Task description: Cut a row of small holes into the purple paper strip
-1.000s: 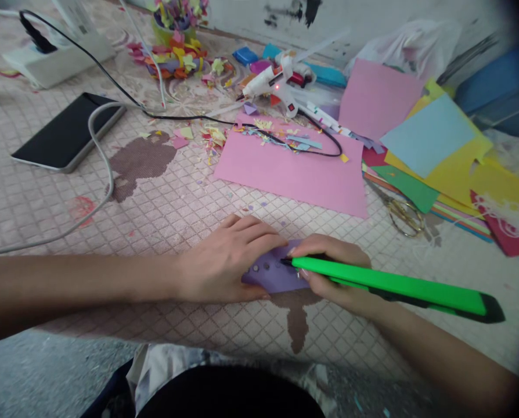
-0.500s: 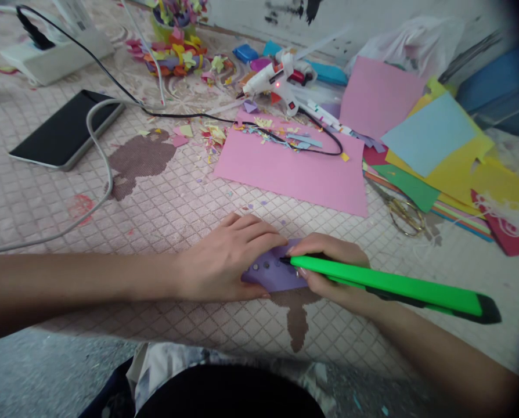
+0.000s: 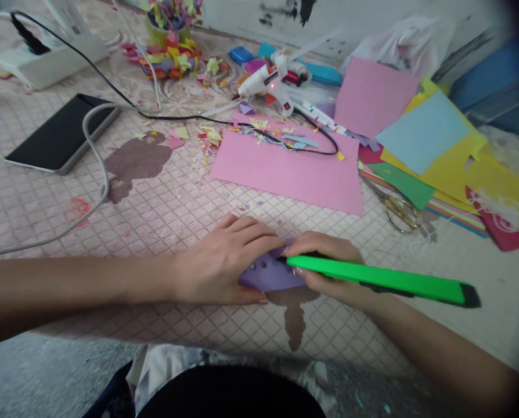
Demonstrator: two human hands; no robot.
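Note:
A piece of purple paper [image 3: 273, 281] lies at the front of the cloth-covered table, with a row of small round holes or dark dots across it. My left hand [image 3: 231, 258] lies over its left part, fingers stretched out and thumb apart, pressing it down. In my right hand [image 3: 329, 258] is a bright green utility knife [image 3: 381, 278] with a black end. Its dark tip touches the paper beside the row of dots, while the handle slants out to the right over my wrist. The right fingertips rest on the paper's right side.
Beyond my hands lies a pink sheet [image 3: 289, 174] with paper scraps. A glue gun [image 3: 270, 84] with a lit red light stands behind it. Scissors [image 3: 399, 212] and coloured paper [image 3: 425, 133] are on the right; a tablet-like device [image 3: 59, 133], cables and a power strip [image 3: 50, 61] on the left.
The knife's rear end has swung a little up and to the left, its tip staying on the purple paper. My left hand keeps its place; the view has shifted slightly.

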